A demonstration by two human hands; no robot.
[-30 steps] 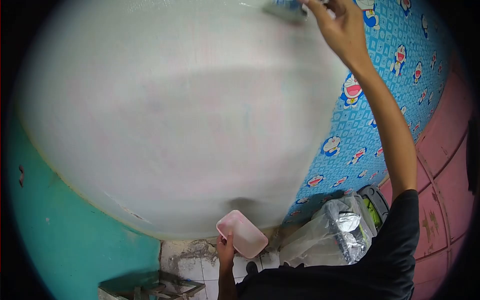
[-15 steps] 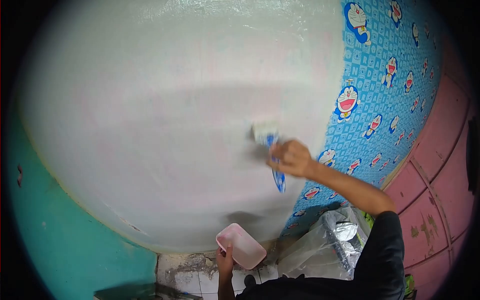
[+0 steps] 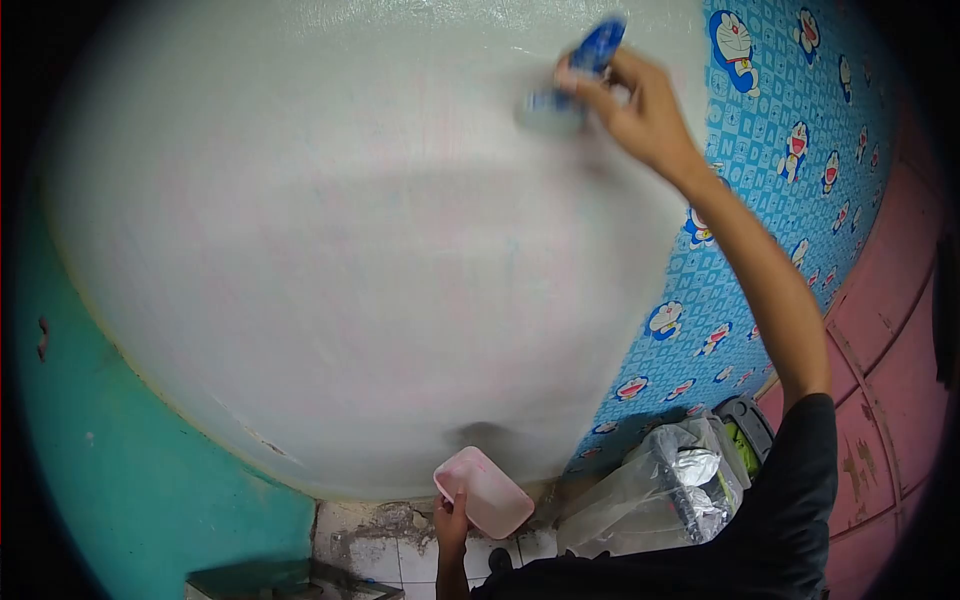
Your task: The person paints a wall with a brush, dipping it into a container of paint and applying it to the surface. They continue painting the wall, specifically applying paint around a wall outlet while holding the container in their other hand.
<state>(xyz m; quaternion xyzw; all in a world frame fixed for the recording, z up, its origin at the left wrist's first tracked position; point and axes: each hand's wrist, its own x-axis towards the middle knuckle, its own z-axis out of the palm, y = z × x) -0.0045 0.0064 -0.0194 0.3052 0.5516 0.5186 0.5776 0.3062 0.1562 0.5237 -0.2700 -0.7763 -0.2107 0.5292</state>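
My right hand (image 3: 632, 108) grips the blue handle of a paintbrush (image 3: 553, 108) high on the white wall (image 3: 400, 280). The brush is smeared by motion, its handle pointing up and its pale bristles down at the wall surface. Low in front of me, my left hand (image 3: 452, 518) holds a pink plastic tub (image 3: 490, 495) by its left side, thumb over the rim. A pale coating shows on the inside of the tub. Wet, shiny patches catch light along the top of the wall.
Blue cartoon wallpaper (image 3: 745, 200) covers the wall to the right, beside a pink panelled surface (image 3: 880, 370). A teal wall (image 3: 120, 430) meets the white one at left. Clear plastic sheeting (image 3: 620, 505) covers things at lower right, above white floor tiles (image 3: 420, 562).
My right hand has carried the paintbrush from mid-wall up to near the top, and the brush has flipped from bristles up to bristles down. The left hand and tub stay nearly still.
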